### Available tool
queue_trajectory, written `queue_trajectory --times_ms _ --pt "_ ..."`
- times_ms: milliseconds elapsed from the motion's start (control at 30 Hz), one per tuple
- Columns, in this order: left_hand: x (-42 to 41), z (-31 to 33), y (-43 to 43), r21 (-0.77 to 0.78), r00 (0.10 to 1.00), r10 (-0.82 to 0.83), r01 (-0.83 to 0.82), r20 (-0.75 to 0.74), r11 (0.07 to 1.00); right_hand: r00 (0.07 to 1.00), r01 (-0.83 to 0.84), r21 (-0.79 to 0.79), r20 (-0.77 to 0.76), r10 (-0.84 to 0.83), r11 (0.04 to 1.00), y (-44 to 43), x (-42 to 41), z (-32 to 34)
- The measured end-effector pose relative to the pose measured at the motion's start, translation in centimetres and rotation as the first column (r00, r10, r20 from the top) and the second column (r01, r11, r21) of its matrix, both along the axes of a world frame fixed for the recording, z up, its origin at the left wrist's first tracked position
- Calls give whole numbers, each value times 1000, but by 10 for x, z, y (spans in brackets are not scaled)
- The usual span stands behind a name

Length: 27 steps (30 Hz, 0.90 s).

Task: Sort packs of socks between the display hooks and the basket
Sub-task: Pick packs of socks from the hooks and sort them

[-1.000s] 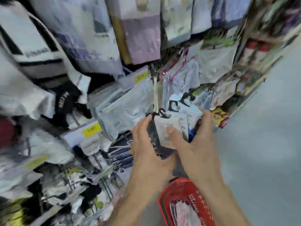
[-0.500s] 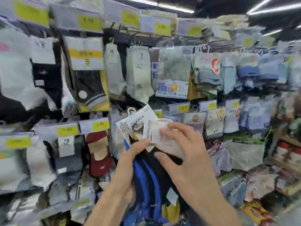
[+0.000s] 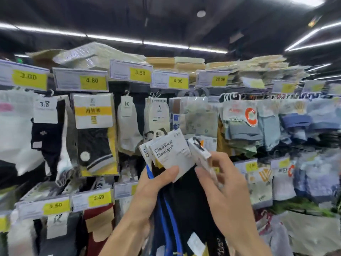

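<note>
I hold a fanned bunch of dark sock packs (image 3: 182,200) with white header cards reading "Classics Design" in front of the display wall. My left hand (image 3: 153,189) grips the bunch from the left, thumb pressed on the front card. My right hand (image 3: 221,193) pinches the rightmost pack's white card (image 3: 199,150) and holds it slightly apart from the others. The socks are black with blue stripes and hang down between my forearms. The basket is out of view.
Rows of hooks carry hanging sock packs: a black-and-yellow pack (image 3: 95,133), white ankle socks (image 3: 129,126), blue bundles (image 3: 295,124). Yellow price tags (image 3: 91,80) line the rails. Flat wrapped stock is stacked on the top shelf (image 3: 96,56).
The view swung up from the red basket and lower hooks to the upper display rows. Both hands rose with the sock packs, and the cards fanned out more.
</note>
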<state>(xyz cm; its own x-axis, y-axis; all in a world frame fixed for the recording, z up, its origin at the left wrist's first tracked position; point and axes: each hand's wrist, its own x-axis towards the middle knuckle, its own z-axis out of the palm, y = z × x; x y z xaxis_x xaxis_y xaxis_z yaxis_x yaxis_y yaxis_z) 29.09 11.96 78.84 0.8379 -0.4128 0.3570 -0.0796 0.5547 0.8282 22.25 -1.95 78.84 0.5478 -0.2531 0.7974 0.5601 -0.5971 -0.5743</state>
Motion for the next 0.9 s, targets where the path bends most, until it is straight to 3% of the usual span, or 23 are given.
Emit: queue_trajectory --times_ms 300,400,433,533,567,633,733,900 --pt "39 4 -9 4 991 16 -16 -130 1000 950 -288 283 -37 311 915 -55 85 41" --pt "43 3 5 -33 1000 -9 10 23 999 940 -300 264 -84 331 917 -52 127 63" --pt "48 6 10 -101 1000 -10 8 -21 995 937 -307 253 -89 338 917 -49 142 71" --pt "59 9 18 28 996 91 -91 14 995 937 -308 201 -102 333 930 -37 185 92" --pt "57 10 17 8 996 87 -87 11 996 933 -326 186 -92 347 927 -33 198 96" --pt "60 12 19 -7 983 143 -144 -115 989 933 -341 168 -64 355 925 -29 221 99" --pt "69 11 30 -31 977 168 -174 -133 984 936 -330 125 -81 341 936 -27 247 99" --pt "68 13 45 -36 955 254 -262 -152 964 957 -229 44 -171 233 972 -24 258 94"
